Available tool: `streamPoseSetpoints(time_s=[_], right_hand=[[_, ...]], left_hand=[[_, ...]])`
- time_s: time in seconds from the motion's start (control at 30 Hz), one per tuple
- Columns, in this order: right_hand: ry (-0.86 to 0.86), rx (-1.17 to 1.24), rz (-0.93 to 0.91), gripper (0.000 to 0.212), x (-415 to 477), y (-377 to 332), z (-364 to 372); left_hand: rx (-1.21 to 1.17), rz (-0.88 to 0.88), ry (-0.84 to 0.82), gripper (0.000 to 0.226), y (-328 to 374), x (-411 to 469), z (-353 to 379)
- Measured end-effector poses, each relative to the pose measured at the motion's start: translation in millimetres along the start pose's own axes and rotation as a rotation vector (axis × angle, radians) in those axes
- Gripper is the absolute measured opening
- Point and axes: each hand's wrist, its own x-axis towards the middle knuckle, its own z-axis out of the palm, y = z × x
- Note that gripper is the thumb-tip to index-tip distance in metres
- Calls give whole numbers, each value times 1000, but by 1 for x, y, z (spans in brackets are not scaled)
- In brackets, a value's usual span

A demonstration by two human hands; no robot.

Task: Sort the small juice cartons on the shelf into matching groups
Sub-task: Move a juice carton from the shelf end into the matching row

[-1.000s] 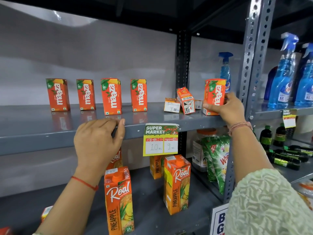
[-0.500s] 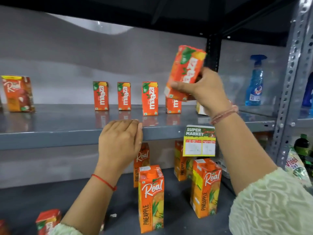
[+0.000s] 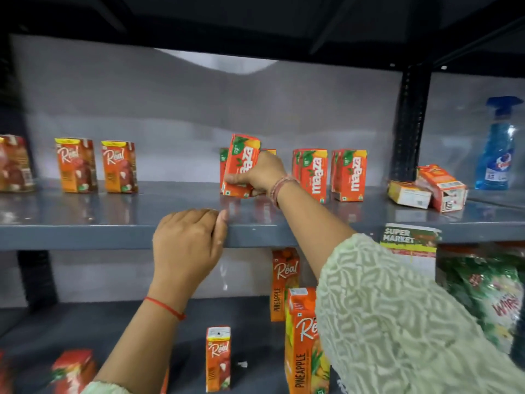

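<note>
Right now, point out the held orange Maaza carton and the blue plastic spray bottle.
Orange Maaza carton (image 3: 240, 155): head view, on its front face.
Blue plastic spray bottle (image 3: 495, 149): head view, on its body.

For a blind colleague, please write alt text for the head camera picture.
The right hand grips a small orange Maaza juice carton, tilted, at the left end of a row of matching cartons on a grey metal shelf. The left hand rests on the shelf's front edge; small orange Real cartons stand further left.
</note>
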Motion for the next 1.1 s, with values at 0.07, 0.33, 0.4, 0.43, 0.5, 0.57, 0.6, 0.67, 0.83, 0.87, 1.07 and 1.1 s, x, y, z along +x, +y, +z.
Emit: streamPoseSetpoints(time_s=[0.07, 0.33, 0.4, 0.43, 0.5, 0.57, 0.6, 0.67, 0.83, 0.87, 1.07, 1.1], right_hand=[[-53, -40, 4, 57, 9, -1, 10], [-176, -121, 63, 58, 24, -6, 29], [-187, -118, 71, 54, 24, -6, 31], [-188, -110, 73, 52, 24, -6, 31], [-190, -115, 74, 51, 23, -5, 32], [-202, -116, 79, 51, 23, -4, 34], [-212, -108, 85, 50, 24, -4, 34], [-222, -114, 90, 48, 23, -4, 35], [-213, -134, 83, 51, 24, -3, 37], [-214, -138, 82, 52, 25, -3, 38], [-204, -163, 87, 55, 22, -4, 40], [-213, -156, 93, 54, 21, -4, 39]], left_hand=[[-4, -6, 10, 47, 1, -1, 1], [20, -13, 46, 43, 3, 0, 1], [23, -17, 49, 43, 3, -1, 2], [25, -19, 49, 42, 3, -1, 2], [30, -21, 44, 42, 3, -1, 3], [37, -20, 42, 41, 4, -1, 3], [36, -17, 39, 41, 4, -1, 3], [36, -14, 36, 41, 3, -1, 2], [38, -15, 26, 41, 4, -1, 1], [39, -14, 24, 41, 4, -1, 2], [35, -23, 8, 41, 3, -1, 3], [33, -24, -1, 41, 3, -1, 2]])
